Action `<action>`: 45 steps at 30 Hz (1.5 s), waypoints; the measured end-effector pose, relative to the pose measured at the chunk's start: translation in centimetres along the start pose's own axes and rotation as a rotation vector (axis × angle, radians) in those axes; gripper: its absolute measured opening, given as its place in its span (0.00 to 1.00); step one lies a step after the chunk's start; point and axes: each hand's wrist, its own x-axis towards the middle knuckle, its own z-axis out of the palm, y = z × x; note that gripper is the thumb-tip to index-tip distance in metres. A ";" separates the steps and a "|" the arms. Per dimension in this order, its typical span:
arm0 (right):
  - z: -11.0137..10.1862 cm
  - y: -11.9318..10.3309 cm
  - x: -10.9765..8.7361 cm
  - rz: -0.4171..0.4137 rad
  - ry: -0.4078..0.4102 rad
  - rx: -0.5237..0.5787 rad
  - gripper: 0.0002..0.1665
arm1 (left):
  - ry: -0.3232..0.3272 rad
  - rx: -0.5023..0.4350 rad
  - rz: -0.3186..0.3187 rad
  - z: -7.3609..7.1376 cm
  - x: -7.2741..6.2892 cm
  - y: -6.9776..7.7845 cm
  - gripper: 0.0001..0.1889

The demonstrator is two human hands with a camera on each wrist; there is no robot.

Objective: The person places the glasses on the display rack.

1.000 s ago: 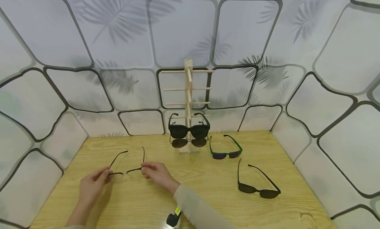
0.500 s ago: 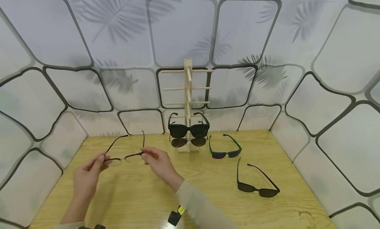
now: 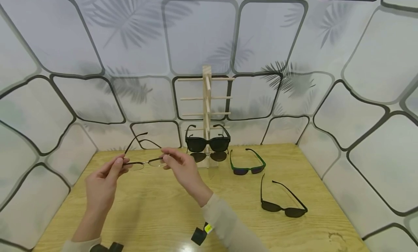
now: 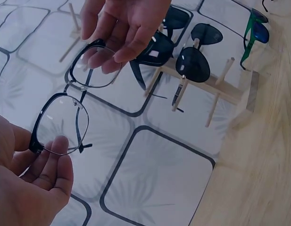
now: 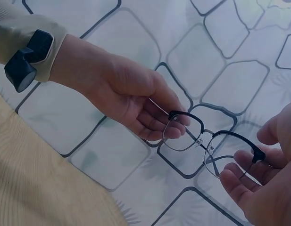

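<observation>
I remotely view the left hand (image 3: 102,186) and right hand (image 3: 187,172) pinching 1 glasses frame (image 3: 145,162) above the worktop (image 3: 238,197), toward its far-left corner.

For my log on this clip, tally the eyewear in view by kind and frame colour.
Clear-lensed glasses, held by left hand and right hand: 1
Black-framed sunglasses: 2, upper rack pair and black table pair
Thin-framed dark-lensed sunglasses, lower on the rack: 1
Green-framed sunglasses, on the table: 1
Total: 5
</observation>
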 end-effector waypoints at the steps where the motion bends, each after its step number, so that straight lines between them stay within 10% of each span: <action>1: -0.2 -0.2 0.0 -0.013 0.003 -0.001 0.18 | -0.002 0.009 -0.003 0.2 0.0 0.2 0.15; 28: -5.9 -4.4 -1.7 -0.149 0.185 -0.077 0.20 | -0.198 0.156 0.115 7.0 0.5 3.6 0.16; 45: -8.9 -5.3 -2.7 -0.185 0.307 -0.224 0.19 | -0.318 0.154 0.084 10.4 1.4 3.8 0.19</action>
